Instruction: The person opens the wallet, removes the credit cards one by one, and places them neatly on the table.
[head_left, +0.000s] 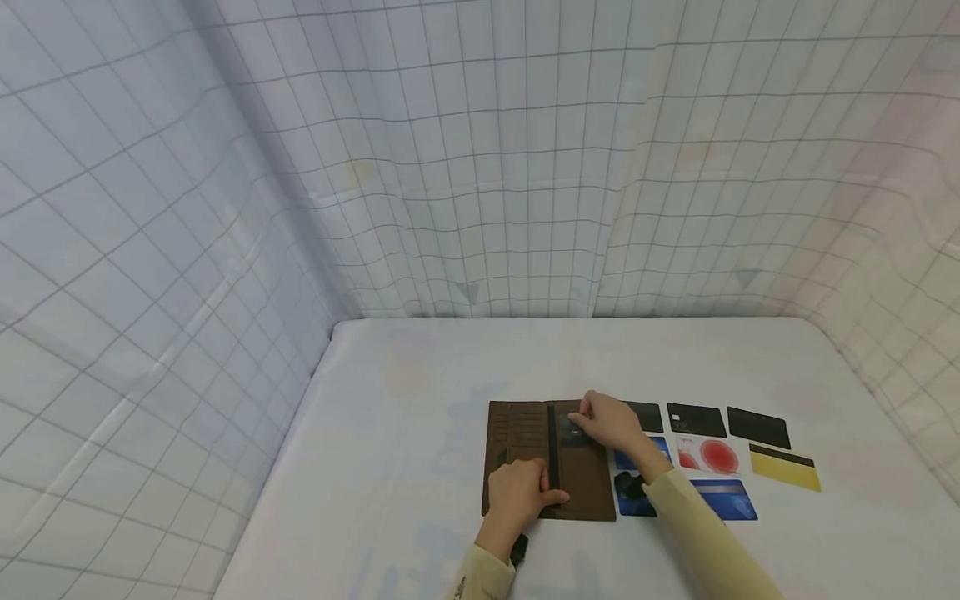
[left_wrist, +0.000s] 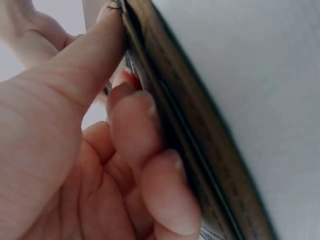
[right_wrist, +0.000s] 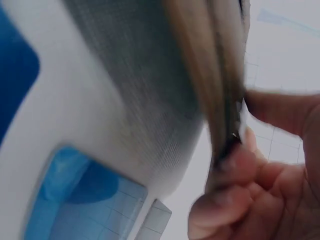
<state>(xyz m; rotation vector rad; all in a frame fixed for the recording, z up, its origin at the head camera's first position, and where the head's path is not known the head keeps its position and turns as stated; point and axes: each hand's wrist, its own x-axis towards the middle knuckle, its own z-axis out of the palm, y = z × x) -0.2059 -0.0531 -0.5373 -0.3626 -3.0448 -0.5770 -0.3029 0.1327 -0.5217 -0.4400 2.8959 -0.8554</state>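
Note:
A brown wallet (head_left: 588, 487) lies spread open on the white table, with stacked card slots (head_left: 527, 421) on its left half and a clear window pocket (head_left: 572, 432) on its right half. My left hand (head_left: 517, 492) holds the wallet low near the fold, its thumb stretched across the fold. Close up in the left wrist view, curled fingers (left_wrist: 132, 127) lie along the wallet's layered edge (left_wrist: 200, 130). At the window pocket, my right hand (head_left: 606, 421) pinches the wallet's inner part. Thumb and fingers (right_wrist: 225, 202) meet around the blurred wallet layers (right_wrist: 200, 65) in the right wrist view.
Several cards lie in rows right of the wallet: a black VIP card (head_left: 696, 420), a plain black card (head_left: 758, 428), a red-and-white card (head_left: 708, 455), a yellow striped card (head_left: 784, 468) and blue cards (head_left: 726, 500). Checked white curtains (head_left: 465, 167) enclose the table (head_left: 375, 467).

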